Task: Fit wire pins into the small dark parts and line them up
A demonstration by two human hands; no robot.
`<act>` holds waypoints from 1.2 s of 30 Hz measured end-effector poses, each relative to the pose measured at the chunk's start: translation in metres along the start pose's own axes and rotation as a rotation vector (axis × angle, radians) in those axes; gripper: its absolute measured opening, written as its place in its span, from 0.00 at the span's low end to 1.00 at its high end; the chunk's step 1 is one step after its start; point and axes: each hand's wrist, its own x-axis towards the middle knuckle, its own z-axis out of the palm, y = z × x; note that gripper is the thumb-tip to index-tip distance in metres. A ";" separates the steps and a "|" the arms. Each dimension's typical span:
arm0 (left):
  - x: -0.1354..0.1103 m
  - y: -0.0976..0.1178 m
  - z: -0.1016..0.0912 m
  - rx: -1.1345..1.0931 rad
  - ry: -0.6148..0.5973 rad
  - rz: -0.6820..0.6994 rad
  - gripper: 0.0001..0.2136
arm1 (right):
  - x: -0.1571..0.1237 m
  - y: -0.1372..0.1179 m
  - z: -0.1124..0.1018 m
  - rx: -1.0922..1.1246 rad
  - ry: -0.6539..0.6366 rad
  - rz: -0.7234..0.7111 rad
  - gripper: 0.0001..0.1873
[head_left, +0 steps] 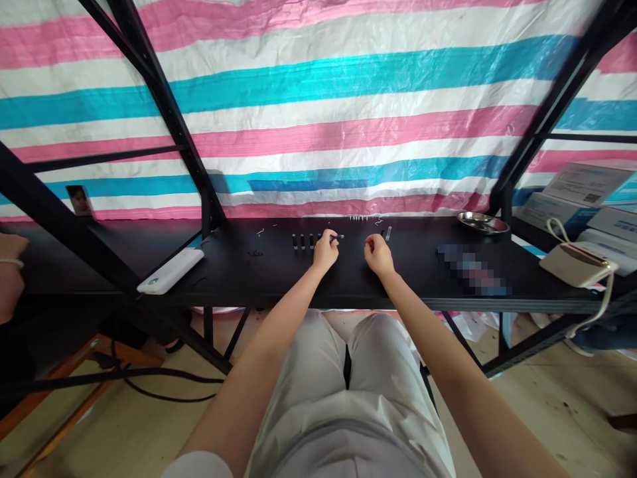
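My left hand (pixel 326 251) rests on the black table (pixel 279 279), fingers closed around a thin dark pen-like part (pixel 339 237) whose tip pokes out to the right. My right hand (pixel 378 254) sits a little to the right with fingers curled in a pinch; what it holds is too small to name. A short row of small dark cylinders (pixel 304 241) stands just left of my left hand. A small grey cylinder (pixel 388 233) lies just beyond my right hand. Tiny white pins (pixel 359 218) lie along the table's far edge.
A white power bank (pixel 170 271) lies at the table's left. A metal dish (pixel 482 222) sits at the far right, with white boxes (pixel 577 192) and a white device with a cable (pixel 577 263) beyond. Black frame struts (pixel 164 113) rise on both sides. Another person's hand (pixel 10 272) shows at the left edge.
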 end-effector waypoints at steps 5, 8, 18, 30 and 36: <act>-0.007 -0.004 0.008 -0.338 -0.047 -0.014 0.03 | -0.001 -0.007 -0.002 -0.012 -0.047 -0.053 0.10; -0.012 -0.003 0.008 -0.420 -0.118 0.027 0.03 | -0.002 -0.012 -0.002 -0.003 -0.116 -0.129 0.15; -0.023 -0.001 0.006 -0.503 -0.230 -0.007 0.04 | -0.003 -0.014 -0.004 0.103 -0.337 -0.086 0.21; -0.027 0.004 0.005 -0.483 -0.314 0.019 0.04 | -0.004 -0.013 -0.006 0.215 -0.305 0.029 0.27; -0.027 0.005 0.003 -0.533 -0.336 0.007 0.08 | -0.003 -0.011 -0.007 0.223 -0.269 0.066 0.28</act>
